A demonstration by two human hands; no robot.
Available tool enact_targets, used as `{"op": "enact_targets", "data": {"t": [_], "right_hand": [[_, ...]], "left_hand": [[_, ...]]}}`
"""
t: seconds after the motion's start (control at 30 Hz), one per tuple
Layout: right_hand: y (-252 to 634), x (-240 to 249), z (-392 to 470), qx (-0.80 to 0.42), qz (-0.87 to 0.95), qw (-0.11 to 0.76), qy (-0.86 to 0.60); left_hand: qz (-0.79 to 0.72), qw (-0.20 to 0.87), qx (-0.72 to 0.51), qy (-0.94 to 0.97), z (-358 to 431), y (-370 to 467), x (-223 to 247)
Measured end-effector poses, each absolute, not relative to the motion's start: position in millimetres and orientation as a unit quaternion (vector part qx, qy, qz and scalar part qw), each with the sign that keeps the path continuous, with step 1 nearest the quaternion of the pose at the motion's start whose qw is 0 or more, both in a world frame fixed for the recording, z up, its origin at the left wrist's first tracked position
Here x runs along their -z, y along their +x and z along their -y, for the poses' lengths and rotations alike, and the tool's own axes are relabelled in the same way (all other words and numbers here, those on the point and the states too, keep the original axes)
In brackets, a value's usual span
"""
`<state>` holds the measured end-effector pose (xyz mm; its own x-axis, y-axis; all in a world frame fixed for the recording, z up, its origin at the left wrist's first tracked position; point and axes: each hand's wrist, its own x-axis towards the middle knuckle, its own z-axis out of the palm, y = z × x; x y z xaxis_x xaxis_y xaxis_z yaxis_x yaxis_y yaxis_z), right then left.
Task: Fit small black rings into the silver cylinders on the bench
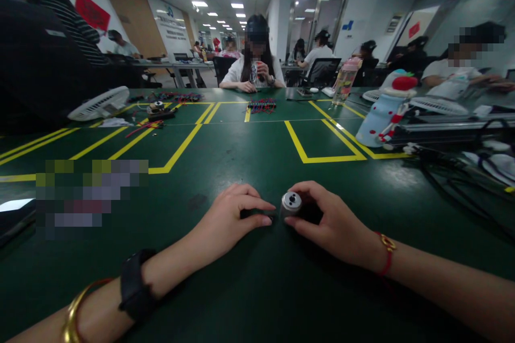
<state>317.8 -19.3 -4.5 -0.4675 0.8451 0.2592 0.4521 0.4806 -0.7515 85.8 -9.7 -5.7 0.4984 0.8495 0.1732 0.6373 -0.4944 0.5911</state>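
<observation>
Apparently, the step in hand is steadying the cylinder point(291, 202): the right grip point(330, 220) pinches it between thumb and fingers, upright at their tips, holed top showing. The left grip point(233, 211) is just beside it, thumb and forefinger close together; whether they pinch the dark sliver point(272, 217) at their tips, I cannot tell. Any next move seems to call for a steady right grip and a precise left one, since the fingertips have little room between them.

The cylinder's side nearest the right palm is hidden by the fingers, and its foot is too dark to show whether it meets the bench point(241, 289). Left of the left grip, an item point(92, 198) is blocked out. Well beyond both grips, the wires point(262, 105) blur together; right of the right grip, cables point(432, 163) run out of view.
</observation>
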Motion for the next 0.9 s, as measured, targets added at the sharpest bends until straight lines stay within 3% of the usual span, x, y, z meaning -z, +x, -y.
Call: {"op": "enact_targets", "data": {"t": [0.13,0.2,0.33,0.57,0.7,0.8,0.9], "right_hand": [[349.2,-6.7,-4.7,-0.292,0.724,0.389,-0.490],[378.6,-15.3,-26.3,-0.214,0.678,0.395,-0.582],[438.9,-24.0,-65.7,-0.014,0.621,0.305,-0.722],[460.2,-17.0,-74.0,0.036,0.633,0.227,-0.739],[415.4,-18.4,-48.0,0.143,0.686,0.235,-0.673],[363.7,-13.2,-15.5,0.077,0.842,0.225,-0.485],[319.9,-4.6,14.6,-0.009,0.941,0.153,-0.302]], "left_hand": [[-0.477,0.270,-0.254,0.797,11.0,73.0,-2.4],[-0.500,0.264,-0.257,0.784,11.3,61.7,-6.5],[-0.558,0.244,-0.265,0.748,11.3,37.1,-8.8],[-0.604,0.251,-0.283,0.702,13.8,24.6,-4.7],[-0.597,0.243,-0.284,0.710,12.5,25.6,-1.6],[-0.586,0.234,-0.287,0.721,9.9,24.1,3.5],[-0.579,0.230,-0.287,0.728,8.7,22.8,8.3]]}}
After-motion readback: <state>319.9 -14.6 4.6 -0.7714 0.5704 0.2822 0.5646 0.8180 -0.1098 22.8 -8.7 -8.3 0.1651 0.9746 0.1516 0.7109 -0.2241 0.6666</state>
